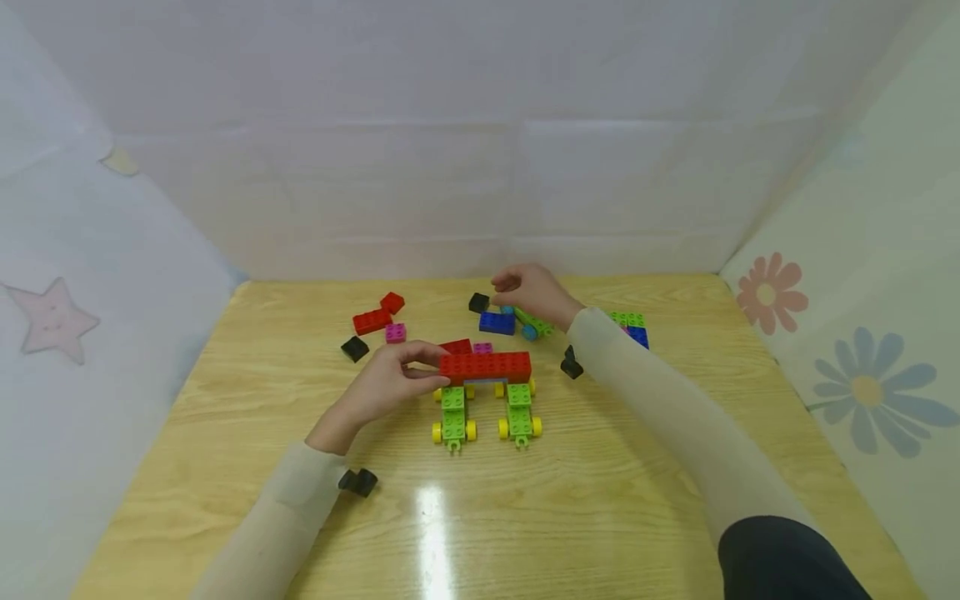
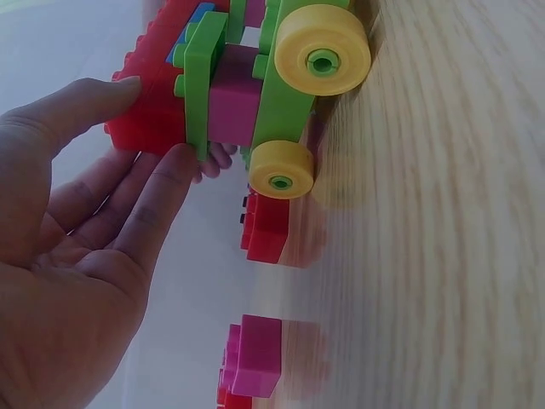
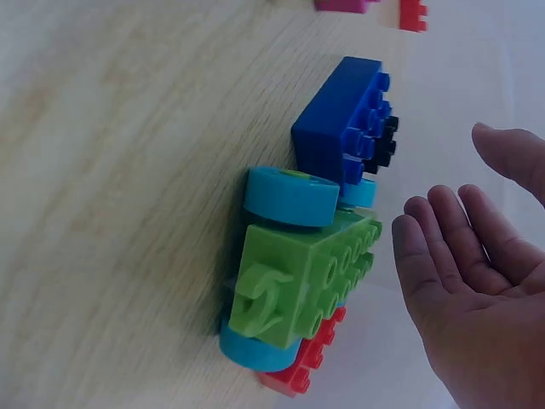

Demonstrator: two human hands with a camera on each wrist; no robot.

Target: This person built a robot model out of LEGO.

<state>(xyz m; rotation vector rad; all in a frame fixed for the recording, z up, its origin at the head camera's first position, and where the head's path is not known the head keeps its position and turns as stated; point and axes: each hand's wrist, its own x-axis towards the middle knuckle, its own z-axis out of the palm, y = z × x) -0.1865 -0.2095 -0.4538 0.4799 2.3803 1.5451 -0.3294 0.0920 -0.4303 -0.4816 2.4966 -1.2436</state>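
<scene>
My left hand (image 1: 378, 385) pinches the left end of a long red brick (image 1: 486, 367) between thumb and fingers. That brick lies across two green wheeled bases (image 1: 521, 421) with yellow wheels (image 2: 324, 51). In the left wrist view a pink brick (image 2: 232, 95) and a green piece sit between the red brick and one base. My right hand (image 1: 534, 293) is over the back of the table, fingers loosely bent and holding nothing. Nearest to it in the right wrist view is a green wheeled base (image 3: 294, 277) with blue wheels, beside a blue brick (image 3: 336, 119).
Red bricks (image 1: 372, 322), a pink brick (image 1: 395, 333) and a black brick (image 1: 355, 348) lie at the back left. Another black brick (image 1: 478, 302) is near the right hand. Green and blue bricks (image 1: 637, 335) lie beyond the right forearm. A white covering (image 1: 450, 200) stands behind the table.
</scene>
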